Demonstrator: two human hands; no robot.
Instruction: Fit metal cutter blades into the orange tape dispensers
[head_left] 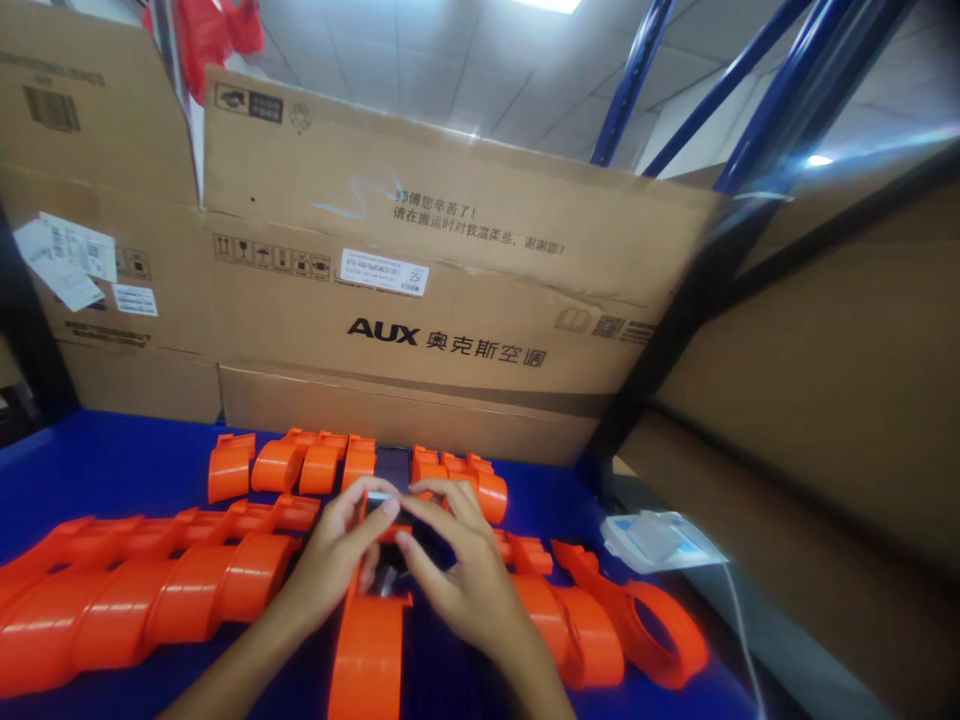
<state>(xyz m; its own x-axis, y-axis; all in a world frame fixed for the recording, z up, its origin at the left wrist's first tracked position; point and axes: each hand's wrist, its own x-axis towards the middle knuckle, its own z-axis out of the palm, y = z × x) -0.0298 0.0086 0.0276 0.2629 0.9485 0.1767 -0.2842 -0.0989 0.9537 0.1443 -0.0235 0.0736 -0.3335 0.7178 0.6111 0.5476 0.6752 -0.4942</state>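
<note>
In the middle of the head view my left hand [351, 535] is closed around the upper end of an orange plastic part [369, 650]. Its wide, curved band hangs toward me. My right hand [457, 555] is at the same end, thumb and fingertips bent against it and almost meeting my left fingers. Between the hands a dark piece with a light edge and a small shiny metallic bit [387, 580] show. My fingers partly hide how these pieces sit together.
Similar orange parts stand in a row on the left [180, 590], along the back [322, 465] and on the right [585, 630] of the blue surface [105, 450]. Cardboard sheets [450, 400] wall the back. A white-blue packet [664, 540] lies right, near a dark post.
</note>
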